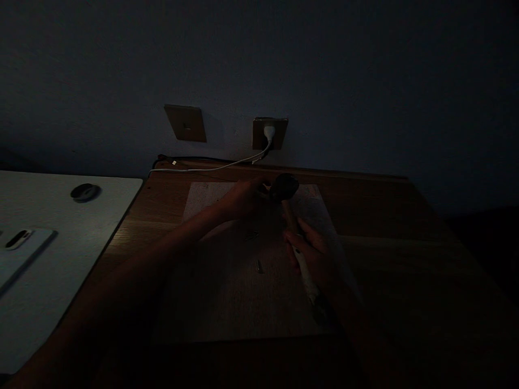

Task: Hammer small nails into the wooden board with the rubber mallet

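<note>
My right hand (310, 246) is closed around the handle of a hammer (291, 216). Its dark, rounded head (284, 187) points away from me, over the far part of a pale flat board (239, 292). Just left of the hammer head, my left hand (247, 199) has its fingers curled together low over the board. Whatever those fingers may hold is hidden in shadow. Nearer to me, a small shiny metal piece (259, 266), perhaps a nail, lies on the board. Some thin, dark small pieces (251, 236) lie below my left hand, too dim to name.
The board lies on a wooden table (385, 259) against a wall. A white plug (269, 131) sits in a wall socket, its cable (219, 167) running along the table's back edge. On a white surface (101, 232) at left are a phone (38, 237) and a round dark object (84, 192).
</note>
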Demonstrator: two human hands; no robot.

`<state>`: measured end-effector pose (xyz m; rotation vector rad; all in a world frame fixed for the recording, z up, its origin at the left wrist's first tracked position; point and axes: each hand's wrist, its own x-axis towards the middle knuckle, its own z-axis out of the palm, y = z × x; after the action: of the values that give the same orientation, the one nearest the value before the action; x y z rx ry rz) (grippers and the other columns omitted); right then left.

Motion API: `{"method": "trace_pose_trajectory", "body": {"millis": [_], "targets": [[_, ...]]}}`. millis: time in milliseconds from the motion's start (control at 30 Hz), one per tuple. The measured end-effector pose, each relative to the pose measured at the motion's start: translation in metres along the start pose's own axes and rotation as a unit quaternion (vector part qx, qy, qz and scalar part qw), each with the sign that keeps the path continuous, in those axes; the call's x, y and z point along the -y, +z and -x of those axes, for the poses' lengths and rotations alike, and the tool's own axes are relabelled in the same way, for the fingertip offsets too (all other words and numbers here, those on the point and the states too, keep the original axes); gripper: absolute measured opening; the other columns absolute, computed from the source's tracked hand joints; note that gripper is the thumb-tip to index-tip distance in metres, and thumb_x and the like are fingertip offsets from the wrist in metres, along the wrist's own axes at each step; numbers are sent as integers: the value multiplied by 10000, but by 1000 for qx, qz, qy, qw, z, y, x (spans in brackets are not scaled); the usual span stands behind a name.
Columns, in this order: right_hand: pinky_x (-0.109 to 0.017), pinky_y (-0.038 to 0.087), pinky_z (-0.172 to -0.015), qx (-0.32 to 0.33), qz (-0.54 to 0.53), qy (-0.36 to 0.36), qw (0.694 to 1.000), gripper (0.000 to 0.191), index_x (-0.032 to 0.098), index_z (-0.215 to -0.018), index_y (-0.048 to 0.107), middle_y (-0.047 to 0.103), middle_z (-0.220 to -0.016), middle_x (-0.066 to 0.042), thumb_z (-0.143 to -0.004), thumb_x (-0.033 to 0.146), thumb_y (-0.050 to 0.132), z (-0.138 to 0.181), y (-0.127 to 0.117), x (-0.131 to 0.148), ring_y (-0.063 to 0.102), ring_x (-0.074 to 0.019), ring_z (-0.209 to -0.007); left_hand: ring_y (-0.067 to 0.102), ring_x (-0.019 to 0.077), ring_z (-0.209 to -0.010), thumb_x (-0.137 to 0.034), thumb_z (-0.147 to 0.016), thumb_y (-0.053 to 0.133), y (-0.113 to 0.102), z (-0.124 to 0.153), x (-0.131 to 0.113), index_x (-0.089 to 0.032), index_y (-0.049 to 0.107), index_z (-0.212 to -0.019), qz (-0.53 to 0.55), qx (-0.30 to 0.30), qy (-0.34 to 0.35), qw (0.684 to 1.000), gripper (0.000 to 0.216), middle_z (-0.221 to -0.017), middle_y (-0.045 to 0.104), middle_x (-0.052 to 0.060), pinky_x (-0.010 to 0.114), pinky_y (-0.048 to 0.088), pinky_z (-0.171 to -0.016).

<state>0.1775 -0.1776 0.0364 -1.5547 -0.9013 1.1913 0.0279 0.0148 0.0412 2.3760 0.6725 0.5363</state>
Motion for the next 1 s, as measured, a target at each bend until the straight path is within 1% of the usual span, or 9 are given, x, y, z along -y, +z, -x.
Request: {"method": "trace_pose_trajectory", "body": {"millis": [100,200,333,433,600,700,833,900,1000], "targets": [[-221,360,-378,-3,-10,4,1000,308,237,-923,592,539,-546,71,-894,531,677,0,2,1,455,-106,-401,738,227,-1023,-149,-938,631,-20,19,-10,-172,699,-1143,-98,76,60,991,217,-1140,768,104,325,559,-883],[-216,342,-358,2,-28,13,1000,333,234,-962,595,508,-506,86,-875,545,677,0,3,2,420,-102,-371,719,231,-1083,-172,-946,673,-30,40,-21,-212,714,-1130,-179,160,129,962,192,-1193,752,90,325,548,-916],[-208,348,-343,-16,-43,26,999,495,218,-1178,622,496,-531,102,-827,555,710,1,3,2,449,-107,-376,736,235,-1041,-82,-942,661,-24,56,-34,-232,697,-1213,-288,184,161,926,312,-1144,774,77,329,543,-857],[-208,371,-339,-35,-41,45,998,625,212,-1276,617,514,-588,98,-781,574,736,1,4,4,490,-110,-396,745,216,-922,-87,-961,650,-17,60,-46,-217,712,-1148,-340,183,170,906,236,-1016,784,68,309,526,-778],[-210,372,-337,-53,-44,47,997,635,225,-1288,622,525,-601,94,-766,565,748,3,5,10,485,-104,-387,727,202,-821,-129,-955,679,-16,59,-54,-218,736,-1003,-344,170,192,904,117,-894,765,55,310,524,-758],[-218,356,-337,-30,-44,24,998,477,226,-1152,638,502,-533,96,-810,551,714,2,4,10,435,-102,-361,728,199,-811,-82,-922,668,-17,48,-41,-213,756,-982,-261,157,179,935,169,-937,770,60,313,536,-753],[-224,343,-344,-23,-40,6,999,361,233,-983,610,524,-522,75,-841,555,693,1,2,7,425,-105,-377,745,170,-848,-65,-860,644,-9,23,-10,-218,775,-1096,-62,24,61,996,311,-1000,802,36,273,547,-761],[-226,352,-347,-29,-39,5,999,390,230,-1042,618,543,-560,72,-838,552,696,1,1,6,441,-108,-392,742,170,-813,-70,-823,649,0,12,3,-197,789,-1051,-14,-39,-1,999,296,-930,809,31,272,549,-747],[-224,376,-364,-29,-25,4,999,431,229,-1154,631,553,-592,71,-850,526,705,1,-1,5,471,-112,-417,740,182,-790,-105,-813,670,12,4,17,-167,796,-975,-9,-69,-37,997,215,-902,812,51,275,543,-715]]}}
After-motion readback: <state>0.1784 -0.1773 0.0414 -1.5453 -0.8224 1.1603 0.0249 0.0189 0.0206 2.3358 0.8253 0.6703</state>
